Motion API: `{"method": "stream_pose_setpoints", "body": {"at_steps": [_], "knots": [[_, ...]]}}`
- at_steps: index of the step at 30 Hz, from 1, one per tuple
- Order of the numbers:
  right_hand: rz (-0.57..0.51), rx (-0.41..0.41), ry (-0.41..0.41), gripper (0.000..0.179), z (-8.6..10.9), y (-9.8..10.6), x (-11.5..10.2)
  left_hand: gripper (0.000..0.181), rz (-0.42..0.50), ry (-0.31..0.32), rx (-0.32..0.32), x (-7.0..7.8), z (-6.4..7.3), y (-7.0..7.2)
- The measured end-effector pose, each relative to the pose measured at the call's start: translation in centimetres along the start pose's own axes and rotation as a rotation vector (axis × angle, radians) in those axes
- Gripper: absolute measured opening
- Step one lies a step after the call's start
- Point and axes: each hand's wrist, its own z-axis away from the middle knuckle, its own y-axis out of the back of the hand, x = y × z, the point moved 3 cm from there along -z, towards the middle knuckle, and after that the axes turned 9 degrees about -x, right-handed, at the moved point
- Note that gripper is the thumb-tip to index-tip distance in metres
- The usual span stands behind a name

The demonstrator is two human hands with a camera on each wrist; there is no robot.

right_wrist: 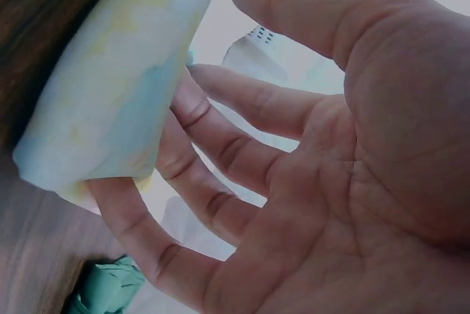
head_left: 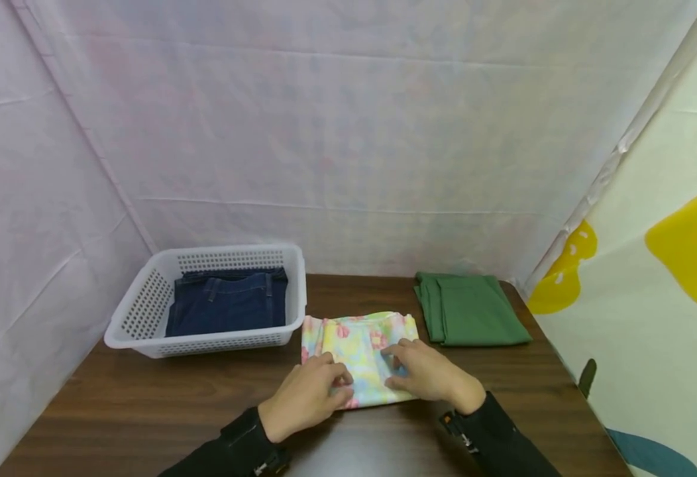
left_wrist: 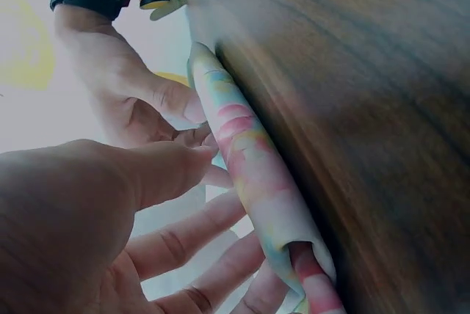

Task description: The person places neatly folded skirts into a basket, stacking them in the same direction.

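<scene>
A folded pastel cloth with pink flowers (head_left: 357, 354) lies flat in the middle of the table, with a narrow strip folded along its left side. My left hand (head_left: 309, 395) rests at its lower left, fingers relaxed and touching the fabric. On the right part of the cloth is my right hand (head_left: 428, 372), its fingers loosely spread over the top. In the left wrist view the layered front edge of the cloth (left_wrist: 253, 160) runs past the fingertips. The right wrist view shows the little finger (right_wrist: 121, 207) right at the cloth's side edge.
On the left stands a white perforated basket (head_left: 146, 311) holding folded dark blue jeans (head_left: 229, 301). A folded green cloth (head_left: 480, 311) lies at the back right of the brown wooden table (head_left: 146, 404). White sheets (head_left: 348, 146) hang behind and beside the table.
</scene>
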Motion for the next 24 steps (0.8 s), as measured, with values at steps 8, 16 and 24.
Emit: {"method": "stream_pose_setpoints", "body": {"at_steps": [8,16,24], "knots": [[-0.084,0.039,0.009,0.063,0.1,0.3,0.4,0.024,-0.031,0.081,0.053,-0.4,0.1,0.2],[-0.149,0.132,-0.133,0.075,0.1,0.8,0.6,0.042,-0.037,0.286,0.089,-1.1,0.6,0.6],[-0.21,0.088,-0.232,0.104,-0.1,0.6,1.6,0.06,-0.094,0.376,0.082,-1.3,0.8,0.6]]}}
